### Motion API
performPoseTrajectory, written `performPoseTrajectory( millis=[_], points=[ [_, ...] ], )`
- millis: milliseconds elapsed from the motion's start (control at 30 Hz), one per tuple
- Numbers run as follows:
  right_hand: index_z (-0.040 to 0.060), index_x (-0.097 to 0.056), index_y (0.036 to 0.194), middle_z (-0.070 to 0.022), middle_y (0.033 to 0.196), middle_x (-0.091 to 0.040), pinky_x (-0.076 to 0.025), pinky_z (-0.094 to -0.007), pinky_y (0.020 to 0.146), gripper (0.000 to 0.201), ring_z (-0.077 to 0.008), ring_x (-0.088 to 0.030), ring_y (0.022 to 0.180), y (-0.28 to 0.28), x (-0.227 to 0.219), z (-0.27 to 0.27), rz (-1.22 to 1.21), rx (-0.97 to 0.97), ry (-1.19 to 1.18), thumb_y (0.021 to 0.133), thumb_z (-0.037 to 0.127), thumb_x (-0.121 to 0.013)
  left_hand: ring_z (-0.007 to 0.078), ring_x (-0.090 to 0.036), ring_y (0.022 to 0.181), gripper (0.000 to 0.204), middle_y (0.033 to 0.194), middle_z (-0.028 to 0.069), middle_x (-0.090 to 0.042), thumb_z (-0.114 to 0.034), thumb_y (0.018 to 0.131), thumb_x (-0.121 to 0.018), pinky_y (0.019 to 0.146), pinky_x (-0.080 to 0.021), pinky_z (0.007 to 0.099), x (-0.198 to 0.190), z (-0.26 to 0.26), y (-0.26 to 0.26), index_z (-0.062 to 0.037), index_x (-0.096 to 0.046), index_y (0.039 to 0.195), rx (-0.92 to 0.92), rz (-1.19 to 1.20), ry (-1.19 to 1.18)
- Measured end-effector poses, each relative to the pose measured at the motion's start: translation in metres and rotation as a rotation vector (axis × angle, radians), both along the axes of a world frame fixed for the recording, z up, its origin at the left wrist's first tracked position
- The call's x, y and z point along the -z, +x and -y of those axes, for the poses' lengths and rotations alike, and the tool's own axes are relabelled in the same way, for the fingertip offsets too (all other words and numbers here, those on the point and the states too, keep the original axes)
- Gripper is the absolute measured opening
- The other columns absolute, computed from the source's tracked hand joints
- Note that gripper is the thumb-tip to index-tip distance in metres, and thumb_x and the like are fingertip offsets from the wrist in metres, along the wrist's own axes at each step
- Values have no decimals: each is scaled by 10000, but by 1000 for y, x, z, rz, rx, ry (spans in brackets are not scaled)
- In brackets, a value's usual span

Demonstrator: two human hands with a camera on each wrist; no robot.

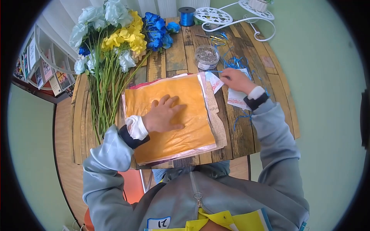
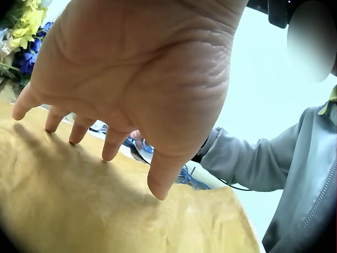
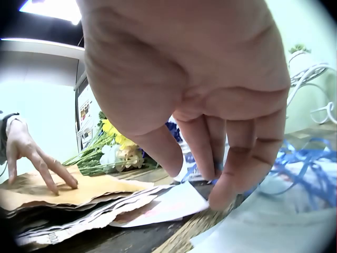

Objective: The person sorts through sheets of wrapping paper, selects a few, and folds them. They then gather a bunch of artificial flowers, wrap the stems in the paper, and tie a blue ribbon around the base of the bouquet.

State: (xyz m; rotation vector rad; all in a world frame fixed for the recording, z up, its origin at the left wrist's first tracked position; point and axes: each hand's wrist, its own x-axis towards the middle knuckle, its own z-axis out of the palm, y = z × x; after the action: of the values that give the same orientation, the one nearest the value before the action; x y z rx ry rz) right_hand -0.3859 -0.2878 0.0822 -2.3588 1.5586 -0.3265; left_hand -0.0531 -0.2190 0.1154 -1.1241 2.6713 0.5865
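Note:
My left hand [image 1: 165, 115] lies with spread fingers on a stack of wrapping paper; its top sheet is orange paper [image 1: 192, 134]. The left wrist view shows the fingertips on that sheet, nothing in the palm. At the stack's far right corner, my right hand [image 1: 236, 81] has its fingers bent downward over a small white card with a pink pattern [image 1: 216, 81]. A thin blue strip [image 1: 215, 71] runs up to the right fingertips; I cannot tell if they pinch it. A second card [image 1: 236, 99] lies under the right wrist, beside curled blue ribbon [image 1: 236, 62].
Artificial flowers with yellow blooms [image 1: 129, 36] and long stems lie along the left side. At the back stand a blue ribbon spool [image 1: 187, 16] and a white metal stand [image 1: 214, 16]. A tub of metal pieces [image 1: 207, 57] and gold-handled scissors [image 1: 219, 39] sit beyond the right hand.

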Motion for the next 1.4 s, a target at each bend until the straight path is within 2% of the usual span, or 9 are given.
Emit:
performPoseTrajectory(
  millis=[333, 400, 500, 733, 900, 967, 1200, 1333, 1400],
  points=[
    [38, -668, 854, -167, 865, -641, -463, -405, 770, 279, -320, -601, 897, -74, -30, -38, -8, 556, 397, 800, 304, -603, 411, -202, 1328, 753, 1426, 194, -261, -466, 731, -682, 1025, -222, 585, 8, 3, -1, -181, -383, 1360, 6, -1, 59],
    [46, -675, 853, -158, 962, -630, -468, -394, 788, 246, -316, -603, 912, -80, -22, -44, -67, 397, 9, 783, 278, -628, 412, -205, 1327, 752, 1424, 194, -263, -464, 731, -683, 1026, -222, 582, 7, 3, -3, -179, -385, 1360, 7, -4, 53],
    [72, -670, 914, -137, 1131, -563, -468, -386, 822, 232, -318, -588, 961, -64, -33, -56, -128, 382, -195, 766, 250, -657, 414, -201, 1327, 755, 1426, 193, -255, -469, 731, -684, 1027, -211, 593, 6, 1, -3, -184, -382, 1362, 6, -32, 20],
    [125, -619, 1068, -117, 1244, -471, -460, -392, 866, 341, -316, -558, 1031, -25, -15, -75, -63, 39, 84, 748, 225, -677, 429, -134, 1349, 820, 1459, 177, -185, -516, 705, -699, 1011, -151, 666, -13, -24, 9, -235, -343, 1387, -60, -18, -42],
    [128, -598, 1113, -118, 1243, -473, -481, -398, 813, 354, -321, -584, 965, -5, -29, -87, -200, 144, 45, 773, 208, -653, 441, -109, 1352, 852, 1466, 177, -172, -529, 696, -701, 1008, -145, 673, -12, -43, 39, -252, -313, 1402, -150, 6, -62],
    [135, -584, 1144, -113, 1255, -469, -489, -387, 788, 394, -298, -605, 919, 24, -44, -98, 113, 189, 40, 767, 221, -663, 448, -102, 1351, 863, 1467, 179, -169, -533, 693, -703, 1005, -143, 677, -8, -49, 50, -257, -303, 1406, -197, -9, -71],
    [144, -439, 1328, -221, 1342, -379, -308, -445, 1022, 672, -394, -358, 1237, 111, -33, -135, 12, -466, -29, 746, 368, -690, 501, -32, 1344, 961, 1496, 189, -93, -631, 647, -674, 996, -135, 696, 19, -54, 78, -269, -249, 1429, -334, 43, -173],
    [122, -467, 1307, -203, 1308, -433, -323, -425, 1020, 648, -365, -407, 1213, 108, -21, -137, -159, -522, -89, 754, 378, -686, 533, -11, 1330, 1024, 1500, 201, -63, -689, 628, -636, 994, -134, 700, 30, -48, 86, -277, -183, 1448, -306, 137, -92],
    [90, -508, 1260, -176, 1234, -512, -355, -393, 995, 597, -323, -467, 1162, 97, -23, -112, 239, -466, 137, 767, 378, -681, 535, -12, 1329, 1038, 1501, 207, -52, -708, 626, -620, 994, -154, 694, 30, -48, 87, -281, -163, 1453, -275, 194, -117]
  ],
)
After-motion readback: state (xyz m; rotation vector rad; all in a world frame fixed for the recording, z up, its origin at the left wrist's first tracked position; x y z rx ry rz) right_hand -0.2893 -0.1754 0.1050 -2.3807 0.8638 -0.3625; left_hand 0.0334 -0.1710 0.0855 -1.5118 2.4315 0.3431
